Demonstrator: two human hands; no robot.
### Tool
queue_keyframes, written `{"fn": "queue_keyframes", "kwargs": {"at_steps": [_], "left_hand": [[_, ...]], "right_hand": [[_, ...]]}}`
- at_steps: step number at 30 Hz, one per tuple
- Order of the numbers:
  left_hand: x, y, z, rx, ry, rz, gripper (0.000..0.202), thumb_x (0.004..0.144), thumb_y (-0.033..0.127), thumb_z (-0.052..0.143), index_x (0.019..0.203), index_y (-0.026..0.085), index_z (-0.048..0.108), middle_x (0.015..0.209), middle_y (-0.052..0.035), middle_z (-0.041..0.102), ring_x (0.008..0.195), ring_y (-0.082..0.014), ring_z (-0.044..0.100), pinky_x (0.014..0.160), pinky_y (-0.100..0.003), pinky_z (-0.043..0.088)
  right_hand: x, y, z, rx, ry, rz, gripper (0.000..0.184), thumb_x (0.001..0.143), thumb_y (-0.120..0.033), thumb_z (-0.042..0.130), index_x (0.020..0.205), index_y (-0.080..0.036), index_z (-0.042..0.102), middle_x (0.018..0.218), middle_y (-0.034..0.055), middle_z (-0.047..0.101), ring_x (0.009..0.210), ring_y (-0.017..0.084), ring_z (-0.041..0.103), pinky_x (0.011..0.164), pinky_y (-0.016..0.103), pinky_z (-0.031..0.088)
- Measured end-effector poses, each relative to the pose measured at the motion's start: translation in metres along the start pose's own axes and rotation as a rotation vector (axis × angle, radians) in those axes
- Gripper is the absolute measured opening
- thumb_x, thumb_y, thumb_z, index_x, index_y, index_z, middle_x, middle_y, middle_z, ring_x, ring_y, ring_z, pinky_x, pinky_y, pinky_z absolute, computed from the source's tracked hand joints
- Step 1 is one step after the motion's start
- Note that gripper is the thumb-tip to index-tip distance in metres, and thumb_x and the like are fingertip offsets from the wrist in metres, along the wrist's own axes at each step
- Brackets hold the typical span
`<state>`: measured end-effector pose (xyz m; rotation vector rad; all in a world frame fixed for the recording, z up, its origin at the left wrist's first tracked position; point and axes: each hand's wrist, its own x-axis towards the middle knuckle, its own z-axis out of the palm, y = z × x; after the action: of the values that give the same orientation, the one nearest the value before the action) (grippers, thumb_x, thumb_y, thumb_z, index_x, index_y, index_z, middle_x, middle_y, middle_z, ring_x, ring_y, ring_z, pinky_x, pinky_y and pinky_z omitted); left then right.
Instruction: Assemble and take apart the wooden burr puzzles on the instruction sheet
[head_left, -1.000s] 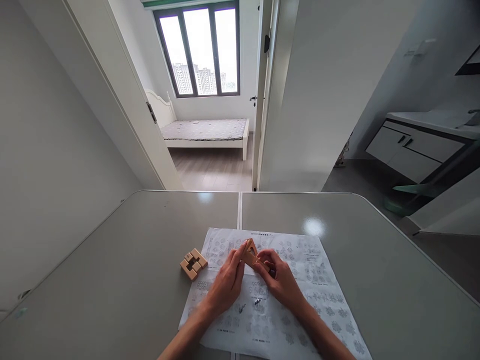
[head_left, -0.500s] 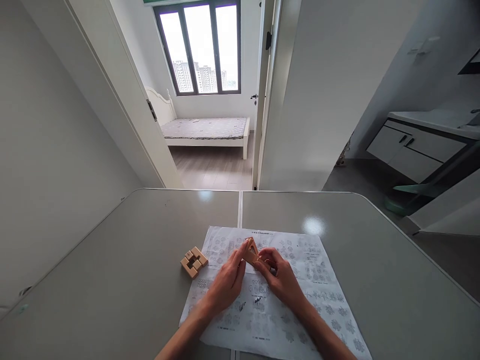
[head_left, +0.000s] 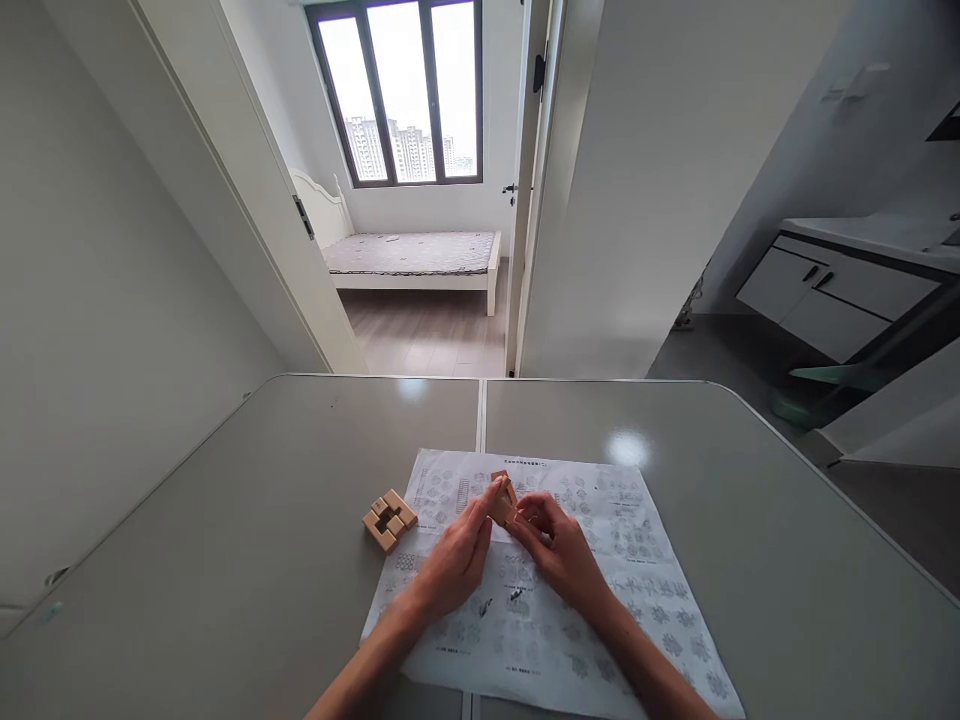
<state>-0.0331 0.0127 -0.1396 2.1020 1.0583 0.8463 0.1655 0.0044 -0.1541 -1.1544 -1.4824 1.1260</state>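
Observation:
Between my two hands is a wooden puzzle piece (head_left: 501, 508), tilted and partly covered by fingers. My left hand (head_left: 459, 555) grips its left side with the fingers close together. On its right side, the fingertips of my right hand (head_left: 551, 540) are curled and pinch it. Both hands are just over a printed instruction sheet (head_left: 600, 600) covered in small line diagrams. To the left, a second wooden block puzzle (head_left: 390, 520) of interlocking pieces lies at the sheet's edge, apart from my hands.
The grey table (head_left: 247, 560) has a pale seam (head_left: 481, 415) down its middle and a raised rim. Beyond its far edge are a doorway, a bed (head_left: 420, 255) and a window (head_left: 397, 95). A white cabinet (head_left: 832, 290) hangs at the right.
The wooden piece has turned slightly between my hands, and its opening shows less. Both hands stay nearly in place. The view has shifted a little.

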Motion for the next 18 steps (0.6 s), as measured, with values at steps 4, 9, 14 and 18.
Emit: {"fn": "queue_keyframes", "kwargs": {"at_steps": [4, 9, 14, 18], "left_hand": [[0.0000, -0.0001, 0.0004, 0.000, -0.013, -0.022, 0.057, 0.109, 0.024, 0.029, 0.164, 0.036, 0.020, 0.165, -0.0005, 0.037, 0.151, -0.0201, 0.040, 0.124, -0.044, 0.037], [-0.0001, -0.0006, 0.0026, -0.039, 0.006, -0.023, 0.055, 0.110, 0.024, 0.028, 0.164, 0.033, 0.022, 0.163, -0.0053, 0.040, 0.149, -0.0212, 0.042, 0.124, -0.043, 0.038], [-0.0001, -0.0041, 0.0052, -0.044, 0.084, -0.043, 0.055, 0.109, 0.023, 0.031, 0.163, 0.032, 0.025, 0.156, -0.0078, 0.049, 0.141, -0.0225, 0.051, 0.117, -0.042, 0.046], [0.0003, -0.0062, 0.0051, -0.041, 0.071, -0.023, 0.055, 0.109, 0.023, 0.031, 0.162, 0.034, 0.025, 0.155, -0.0070, 0.049, 0.140, -0.0227, 0.052, 0.115, -0.044, 0.047]], "right_hand": [[0.0003, -0.0004, -0.0003, -0.007, 0.014, -0.007, 0.033, 0.096, -0.054, 0.062, 0.105, -0.022, 0.057, 0.088, 0.0048, 0.069, 0.080, 0.021, 0.067, 0.074, 0.030, 0.056], [0.0007, -0.0023, 0.0002, -0.055, 0.004, -0.018, 0.037, 0.092, -0.050, 0.069, 0.111, -0.022, 0.056, 0.090, 0.0043, 0.071, 0.076, 0.019, 0.067, 0.071, 0.029, 0.055], [0.0017, -0.0002, 0.0002, -0.073, -0.054, -0.024, 0.032, 0.097, -0.047, 0.062, 0.113, -0.020, 0.061, 0.081, 0.0028, 0.071, 0.068, 0.018, 0.065, 0.064, 0.028, 0.052], [0.0024, 0.0039, -0.0007, -0.041, -0.073, -0.009, 0.031, 0.097, -0.045, 0.062, 0.116, -0.020, 0.062, 0.079, 0.0021, 0.071, 0.070, 0.019, 0.067, 0.069, 0.029, 0.053]]}}
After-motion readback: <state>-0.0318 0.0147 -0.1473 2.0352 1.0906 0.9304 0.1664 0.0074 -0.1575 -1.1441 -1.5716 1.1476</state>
